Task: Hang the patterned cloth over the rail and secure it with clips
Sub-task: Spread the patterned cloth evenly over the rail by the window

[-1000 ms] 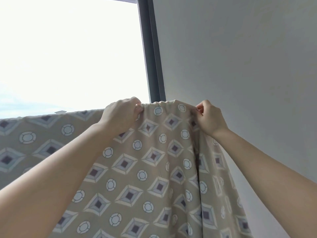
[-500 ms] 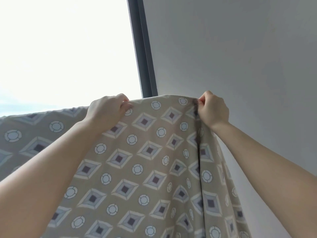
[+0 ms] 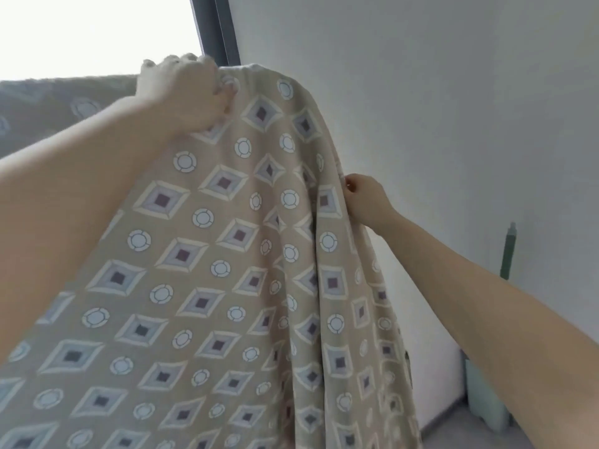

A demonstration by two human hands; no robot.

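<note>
The patterned cloth (image 3: 227,260), beige with diamonds and circles, hangs draped from its top fold and fills the lower middle of the view. The rail under that fold is hidden by the fabric. My left hand (image 3: 184,92) grips the cloth's top fold, fingers curled over it. Lower down on the right, my right hand (image 3: 366,199) pinches the cloth's right side edge. No clips are visible.
A bright window (image 3: 90,34) with a dark frame post (image 3: 217,30) lies behind the cloth at upper left. A plain white wall (image 3: 421,92) runs along the right. A green pole (image 3: 507,254) and a pale green container (image 3: 486,396) stand by the wall at lower right.
My right hand has slid down from the top fold to the cloth's right side edge. My left hand stays on the top fold. The view has tilted downward and right.
</note>
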